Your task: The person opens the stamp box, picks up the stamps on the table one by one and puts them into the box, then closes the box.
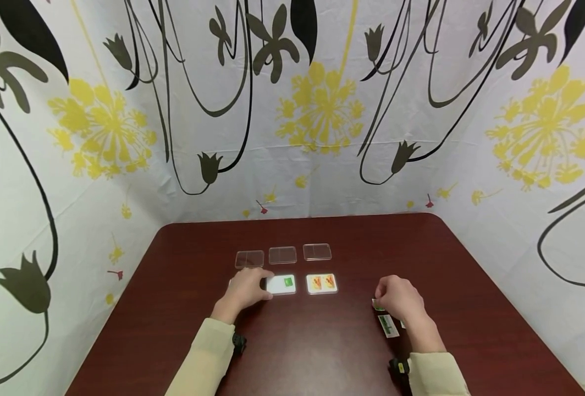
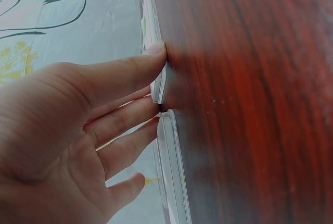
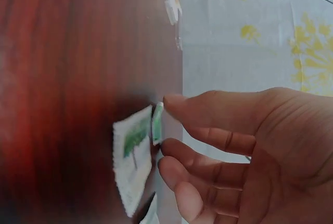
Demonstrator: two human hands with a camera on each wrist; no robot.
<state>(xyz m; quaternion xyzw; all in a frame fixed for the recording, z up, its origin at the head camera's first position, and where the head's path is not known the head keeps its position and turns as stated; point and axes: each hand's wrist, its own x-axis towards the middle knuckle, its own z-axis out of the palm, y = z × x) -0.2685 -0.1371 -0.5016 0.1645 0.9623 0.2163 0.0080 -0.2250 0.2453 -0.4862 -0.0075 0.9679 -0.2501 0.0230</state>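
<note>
My left hand (image 1: 245, 289) pinches the left end of a flat white case (image 1: 274, 285) lying on the table, its thumb on the near edge. A small green stamp (image 1: 288, 282) shows on that case. In the left wrist view, another case (image 2: 174, 172) lies close by the other fingers; the hand mostly hides it in the head view. My right hand (image 1: 398, 300) is low at the table's right, thumb and finger at opposite ends of a small green-and-white stamp (image 3: 157, 125). Beside it lies a stamp with a green tree-like picture (image 1: 388, 326).
To the right of the white case, another case (image 1: 322, 290) bears two orange stamps. Behind them is a row of three clear lids (image 1: 282, 255). Part of another stamp (image 1: 403, 324) shows by the right wrist. Patterned cloth (image 1: 312, 181) hangs behind the dark red table (image 1: 317, 341).
</note>
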